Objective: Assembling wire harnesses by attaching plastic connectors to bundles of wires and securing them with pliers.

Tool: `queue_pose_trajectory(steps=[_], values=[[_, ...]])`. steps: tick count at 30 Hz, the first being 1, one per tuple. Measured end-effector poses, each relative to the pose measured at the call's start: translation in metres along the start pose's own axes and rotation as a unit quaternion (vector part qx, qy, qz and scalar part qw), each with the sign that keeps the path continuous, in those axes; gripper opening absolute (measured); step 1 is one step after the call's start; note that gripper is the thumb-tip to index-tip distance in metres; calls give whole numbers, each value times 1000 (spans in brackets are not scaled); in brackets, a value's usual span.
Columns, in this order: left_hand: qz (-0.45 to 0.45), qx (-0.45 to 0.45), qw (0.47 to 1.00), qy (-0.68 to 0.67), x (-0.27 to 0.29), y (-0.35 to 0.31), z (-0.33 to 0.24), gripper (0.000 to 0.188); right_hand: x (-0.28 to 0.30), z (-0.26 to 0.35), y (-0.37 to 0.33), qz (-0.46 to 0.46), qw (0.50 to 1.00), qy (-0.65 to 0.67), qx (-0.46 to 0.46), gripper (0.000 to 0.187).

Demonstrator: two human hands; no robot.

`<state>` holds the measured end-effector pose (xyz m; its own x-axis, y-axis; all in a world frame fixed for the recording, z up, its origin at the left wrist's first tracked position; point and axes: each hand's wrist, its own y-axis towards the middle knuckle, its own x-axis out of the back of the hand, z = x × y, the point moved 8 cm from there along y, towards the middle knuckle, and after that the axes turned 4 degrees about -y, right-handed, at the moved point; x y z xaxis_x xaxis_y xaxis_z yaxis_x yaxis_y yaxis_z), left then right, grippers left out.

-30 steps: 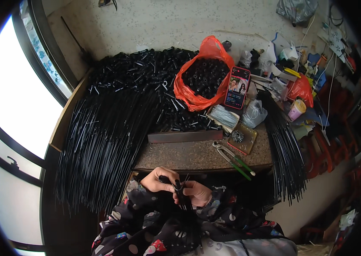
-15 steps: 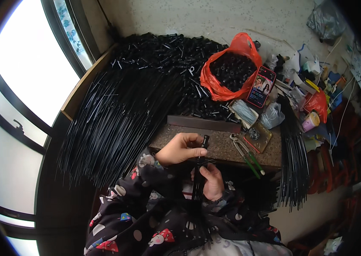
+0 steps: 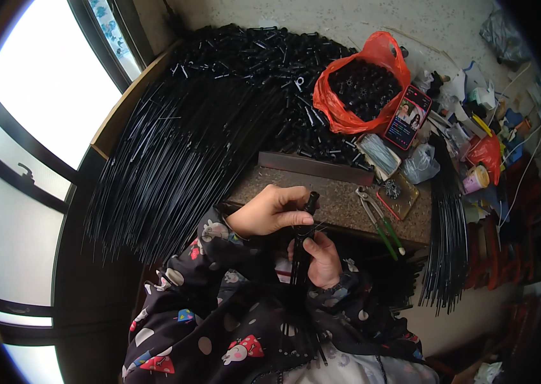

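In front of my body I hold a black umbrella rib assembly upright. At its top is a short black tubular runner (image 3: 312, 201), with thin black ribs (image 3: 298, 264) hanging in a bundle below it. My left hand (image 3: 269, 210) pinches the runner between thumb and fingers. Just below, my right hand (image 3: 324, 264) is closed around the top of the ribs, its thumb pressed against them. The lower rib ends spread over my patterned sleeves and lap. Green-handled pliers (image 3: 378, 221) lie to the right of my hands, on the speckled worktop (image 3: 341, 195).
A large heap of long black ribs (image 3: 168, 173) covers the left. Loose black tubular parts (image 3: 245, 54) are piled behind, beside a red plastic bag (image 3: 325, 105) of small black parts. A phone (image 3: 408, 118), a tray of thin wires (image 3: 379, 157) and another rib bundle (image 3: 444, 237) are on the right.
The view has shifted, so the worktop and heaps sit slightly higher in the picture. My left hand still grips the runner; fewer stray rib ends stick out beside my right thumb.
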<state>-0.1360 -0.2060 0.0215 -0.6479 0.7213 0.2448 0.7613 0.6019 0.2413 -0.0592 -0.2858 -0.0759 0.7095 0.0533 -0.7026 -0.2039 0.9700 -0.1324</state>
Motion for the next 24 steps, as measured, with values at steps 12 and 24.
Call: queue_pose_trajectory(steps=[12, 24], values=[[-71, 71, 958, -270, -10, -17, 24, 21, 9, -11, 0, -5, 999, -33, -10, 26], [-90, 26, 996, -1, -5, -17, -8, 21, 11, -7, 1, 20, 998, -57, -15, 25]])
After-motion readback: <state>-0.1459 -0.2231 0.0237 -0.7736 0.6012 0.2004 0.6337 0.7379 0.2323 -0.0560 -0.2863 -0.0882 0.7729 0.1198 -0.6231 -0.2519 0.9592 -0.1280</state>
